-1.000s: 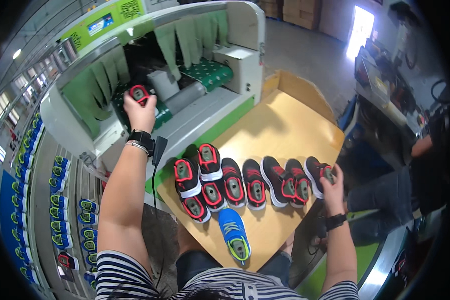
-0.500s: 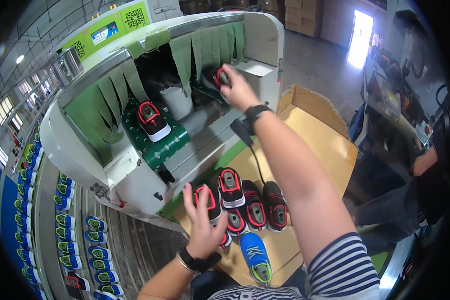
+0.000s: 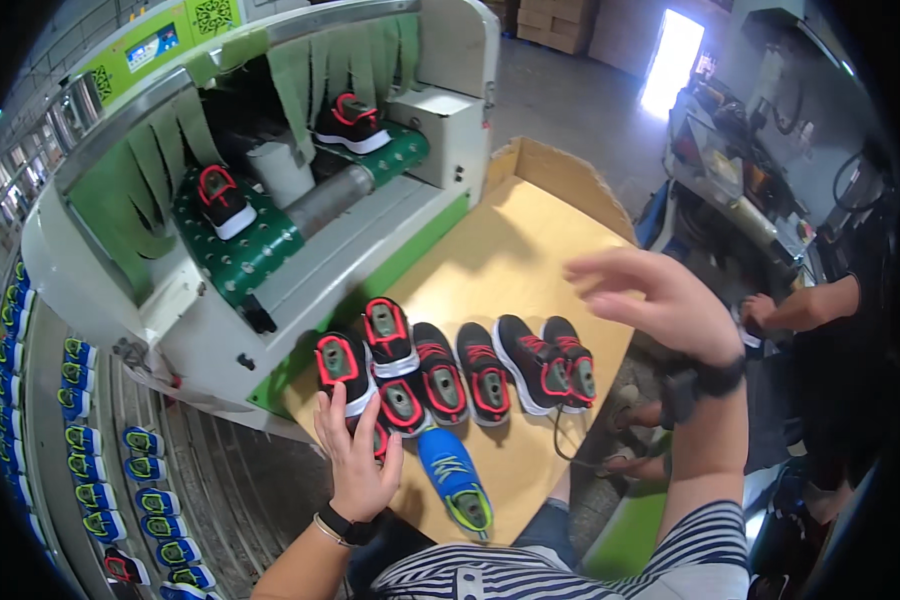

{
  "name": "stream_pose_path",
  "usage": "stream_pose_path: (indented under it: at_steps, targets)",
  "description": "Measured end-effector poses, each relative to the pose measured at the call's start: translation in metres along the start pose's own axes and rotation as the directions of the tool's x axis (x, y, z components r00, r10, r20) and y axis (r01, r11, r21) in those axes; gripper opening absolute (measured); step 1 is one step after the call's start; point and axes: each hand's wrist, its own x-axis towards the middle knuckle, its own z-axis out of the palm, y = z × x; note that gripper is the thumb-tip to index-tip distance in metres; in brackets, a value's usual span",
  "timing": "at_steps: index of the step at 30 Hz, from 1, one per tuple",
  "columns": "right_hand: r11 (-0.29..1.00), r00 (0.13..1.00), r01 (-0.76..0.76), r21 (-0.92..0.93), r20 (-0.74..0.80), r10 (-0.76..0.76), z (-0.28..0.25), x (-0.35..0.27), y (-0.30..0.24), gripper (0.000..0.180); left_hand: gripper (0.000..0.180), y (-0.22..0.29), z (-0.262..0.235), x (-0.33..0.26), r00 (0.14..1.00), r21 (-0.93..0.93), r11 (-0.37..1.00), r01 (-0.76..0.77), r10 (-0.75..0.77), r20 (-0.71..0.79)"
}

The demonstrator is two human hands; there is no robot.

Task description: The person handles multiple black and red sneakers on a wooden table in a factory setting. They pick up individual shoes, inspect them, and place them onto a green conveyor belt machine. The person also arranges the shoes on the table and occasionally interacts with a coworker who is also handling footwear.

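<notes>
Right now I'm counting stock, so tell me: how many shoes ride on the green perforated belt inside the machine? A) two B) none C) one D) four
A: two black shoes with red trim sit on the green conveyor belt, one near the front and one further back.
</notes>
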Motion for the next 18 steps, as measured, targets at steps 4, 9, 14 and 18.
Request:
stream_pose_path:
  at_steps: [4,9,14,18]
  targets:
    - [0.954,0.950,-0.052,0.295,-0.279,0.138,-0.018,-0.088,0.010,0.036,0.060,0.010,0.027,-0.005,0.979,0.019,0.986,-0.165,0.161,0.126]
    - [0.945,0.922,-0.326,0.036,-0.208,0.326,0.000,-0.100,0.082,0.044,0.060,0.003,0.053,-0.004,0.962,0.185,0.976,-0.116,0.065,0.264]
    - [0.870,0.879,-0.313,-0.381,-0.462,0.113,0.034,-0.045,0.179,0.058,0.063,0.002,0.058,-0.009,0.940,0.270,0.942,-0.201,0.108,0.325]
    - [0.871,0.945,-0.233,-0.432,-0.311,0.099,0.054,0.022,0.183,0.068,0.063,0.005,0.058,-0.006,0.927,0.303,0.917,-0.260,0.150,0.343]
